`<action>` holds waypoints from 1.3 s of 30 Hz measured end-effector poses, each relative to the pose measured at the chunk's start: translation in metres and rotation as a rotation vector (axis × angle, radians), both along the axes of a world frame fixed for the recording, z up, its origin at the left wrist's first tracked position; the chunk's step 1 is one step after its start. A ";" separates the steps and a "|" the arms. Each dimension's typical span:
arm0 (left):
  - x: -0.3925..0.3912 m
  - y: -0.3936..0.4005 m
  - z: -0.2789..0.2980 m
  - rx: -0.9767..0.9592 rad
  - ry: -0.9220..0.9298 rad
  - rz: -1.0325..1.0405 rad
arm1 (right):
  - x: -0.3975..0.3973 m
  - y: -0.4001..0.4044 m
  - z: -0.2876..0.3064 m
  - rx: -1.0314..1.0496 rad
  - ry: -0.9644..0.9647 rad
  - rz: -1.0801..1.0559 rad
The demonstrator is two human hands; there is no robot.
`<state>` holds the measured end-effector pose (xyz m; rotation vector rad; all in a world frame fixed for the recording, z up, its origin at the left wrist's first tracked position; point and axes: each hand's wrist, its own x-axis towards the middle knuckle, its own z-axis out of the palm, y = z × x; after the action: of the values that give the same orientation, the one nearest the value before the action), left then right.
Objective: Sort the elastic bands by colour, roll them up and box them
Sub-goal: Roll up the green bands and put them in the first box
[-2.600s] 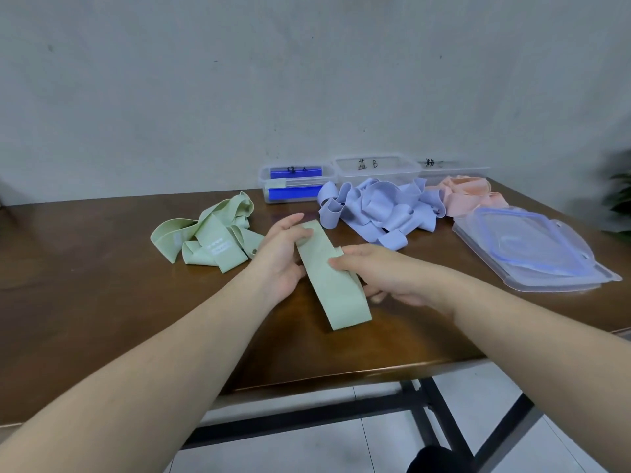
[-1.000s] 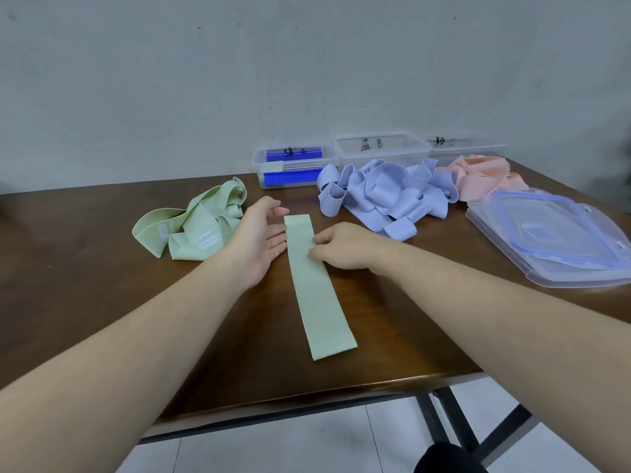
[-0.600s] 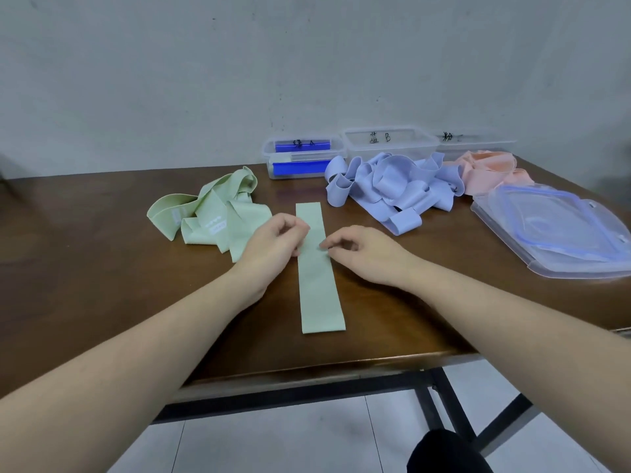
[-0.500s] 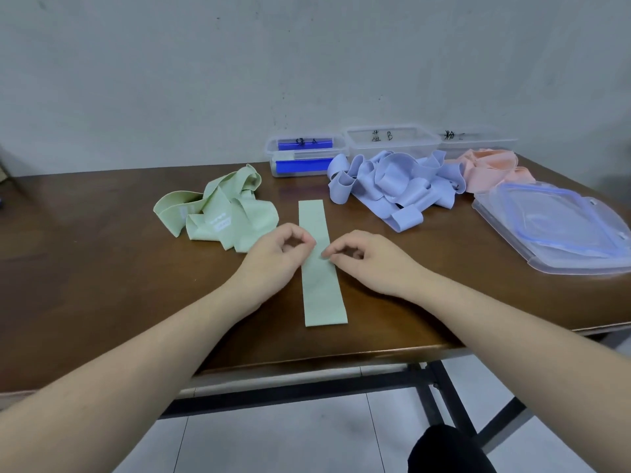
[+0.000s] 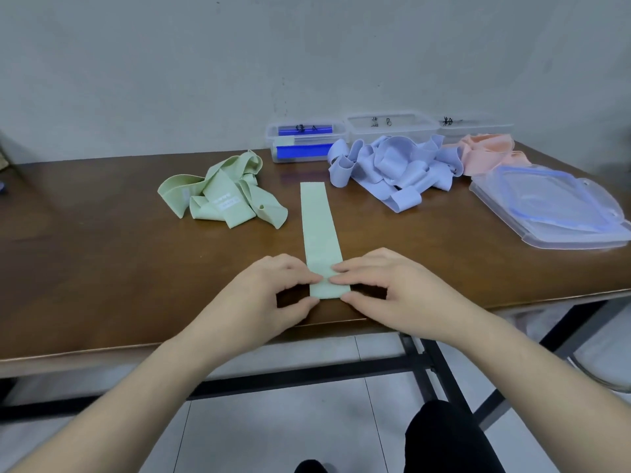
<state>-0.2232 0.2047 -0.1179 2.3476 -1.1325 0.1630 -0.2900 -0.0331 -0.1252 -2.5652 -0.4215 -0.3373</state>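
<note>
Both hands pinch the near end of a flat green band: the left hand holds its left corner between thumb and curled fingers, and the right hand holds the right corner the same way, with the forefingers almost meeting on top of the strip. The band lies straight on the brown table, running from the hands, close to the near edge, away toward 12 o'clock.

The strip looks thin, soft and very light, with no stiffness of its own, so it should bend over at the slightest push and could spring open if let go. The two near corners seem the right hold for starting a tight roll, with even pressure from both sides so that the roll does not skew.

At 10 o'clock from the strip sits a heap of green bands. At 1 o'clock lie the lilac bands, and beyond them the pink bands. Clear boxes stand along the far edge, and clear lids lie at 2 o'clock.
</note>
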 end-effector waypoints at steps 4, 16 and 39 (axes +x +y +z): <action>-0.002 -0.003 -0.004 -0.040 -0.043 0.029 | 0.001 0.001 -0.006 -0.001 -0.093 -0.004; -0.012 -0.007 -0.004 -0.086 -0.115 0.043 | -0.002 0.012 -0.008 -0.069 -0.265 0.006; -0.016 -0.007 -0.008 -0.135 -0.073 -0.010 | -0.014 0.022 -0.009 -0.058 -0.220 -0.002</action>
<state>-0.2391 0.1980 -0.1257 2.2329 -1.1310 0.3140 -0.3040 -0.0113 -0.1344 -2.5943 -0.5152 -0.6201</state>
